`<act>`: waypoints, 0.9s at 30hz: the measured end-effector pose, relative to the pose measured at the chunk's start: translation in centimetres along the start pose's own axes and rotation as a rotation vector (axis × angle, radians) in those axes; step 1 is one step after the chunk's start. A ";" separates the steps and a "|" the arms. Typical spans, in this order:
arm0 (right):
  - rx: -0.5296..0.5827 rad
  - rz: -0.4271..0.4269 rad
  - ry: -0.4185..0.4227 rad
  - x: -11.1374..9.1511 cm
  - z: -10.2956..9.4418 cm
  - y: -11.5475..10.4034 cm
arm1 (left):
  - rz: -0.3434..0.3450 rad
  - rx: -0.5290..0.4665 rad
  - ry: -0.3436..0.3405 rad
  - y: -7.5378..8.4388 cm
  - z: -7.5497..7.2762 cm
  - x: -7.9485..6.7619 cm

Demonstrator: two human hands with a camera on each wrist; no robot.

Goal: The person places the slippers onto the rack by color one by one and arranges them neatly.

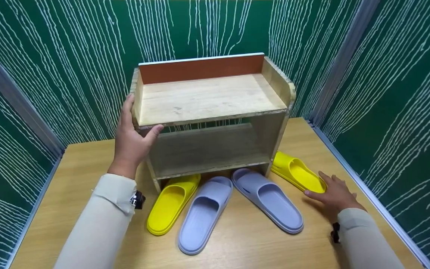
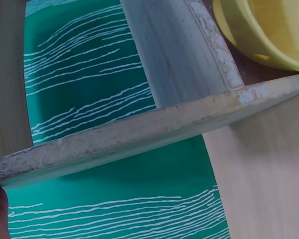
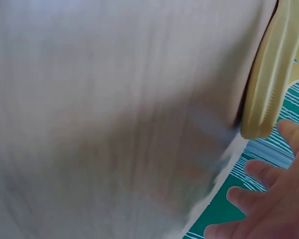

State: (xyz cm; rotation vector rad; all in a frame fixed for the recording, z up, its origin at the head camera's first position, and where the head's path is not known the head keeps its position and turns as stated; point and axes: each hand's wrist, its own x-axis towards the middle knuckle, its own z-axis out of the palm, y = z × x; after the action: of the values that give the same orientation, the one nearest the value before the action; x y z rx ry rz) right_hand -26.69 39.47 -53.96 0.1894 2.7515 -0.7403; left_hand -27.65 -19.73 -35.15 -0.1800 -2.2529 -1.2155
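Note:
A small wooden shoe rack with a reddish-brown back board stands on the table. My left hand grips its upper left corner, thumb on the front edge and fingers along the outer side. At the right, a yellow slipper lies beside the rack with its toe toward the back. My right hand is at that slipper's heel, thumb and fingers spread around the heel end. The right wrist view shows the slipper's heel right by the spread fingertips.
Another yellow slipper and two lavender slippers, one left and one right, lie in front of the rack, toes at or under its lower shelf. Green walls with white drip lines enclose the wooden table behind and at both sides.

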 end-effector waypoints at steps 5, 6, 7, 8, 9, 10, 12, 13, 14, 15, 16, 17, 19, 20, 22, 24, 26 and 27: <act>0.034 0.032 -0.008 0.1 0.2 0.0 | 0.011 -0.006 0.014 -0.2 0.1 -0.1; 0.041 0.038 -0.008 0.1 0.3 0.0 | 0.012 -0.008 0.015 -0.2 0.1 -0.1; 0.047 0.041 -0.008 0.1 0.3 -0.1 | 0.011 -0.006 0.017 -0.3 0.2 -0.1; 0.051 0.043 -0.006 0.1 0.3 -0.1 | 0.011 -0.006 0.018 -0.3 0.2 -0.1; 0.053 0.042 -0.004 0.2 0.3 -0.2 | 0.012 -0.006 0.020 -0.3 0.2 -0.1; 0.054 0.043 -0.002 0.2 0.3 -0.2 | 0.012 -0.003 0.023 -0.3 0.2 -0.1; 0.052 0.042 0.003 0.2 0.3 -0.4 | 0.021 -0.004 0.028 -0.3 0.3 0.0; 0.049 0.040 0.006 0.2 0.3 -0.4 | 0.026 -0.006 0.031 -0.2 0.3 0.0; 0.050 0.039 0.007 0.2 0.3 -0.4 | 0.032 -0.006 0.034 -0.2 0.3 0.0; 0.052 0.037 0.009 0.2 0.3 -0.4 | 0.035 -0.006 0.035 -0.2 0.4 0.0; 0.054 0.037 0.011 0.2 0.3 -0.4 | 0.038 -0.007 0.036 -0.2 0.4 0.0; 0.059 0.037 0.012 0.2 0.3 -0.4 | 0.043 -0.008 0.037 -0.2 0.4 0.0; 0.077 0.040 0.015 0.2 0.4 -0.4 | 0.044 -0.003 0.040 -0.2 0.4 0.0; 0.089 0.043 0.014 0.2 0.4 -0.5 | 0.043 0.000 0.041 -0.2 0.4 0.0; 0.114 0.052 0.010 0.3 0.4 -0.5 | 0.043 0.003 0.044 -0.2 0.4 0.0; 0.153 0.055 0.003 0.5 0.4 -0.6 | 0.045 0.007 0.048 -0.3 0.4 0.0; 0.207 0.053 -0.006 0.6 0.4 -0.6 | 0.049 0.007 0.053 -0.5 0.5 0.0; 0.241 0.051 -0.010 0.6 0.4 -0.7 | 0.050 0.008 0.056 -0.6 0.5 0.0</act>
State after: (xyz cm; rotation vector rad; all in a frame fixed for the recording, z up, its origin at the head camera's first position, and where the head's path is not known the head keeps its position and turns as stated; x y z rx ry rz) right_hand -27.32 38.72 -54.17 0.3040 2.6311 -1.0550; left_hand -28.06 -19.66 -35.76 -0.1961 -2.1917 -1.1712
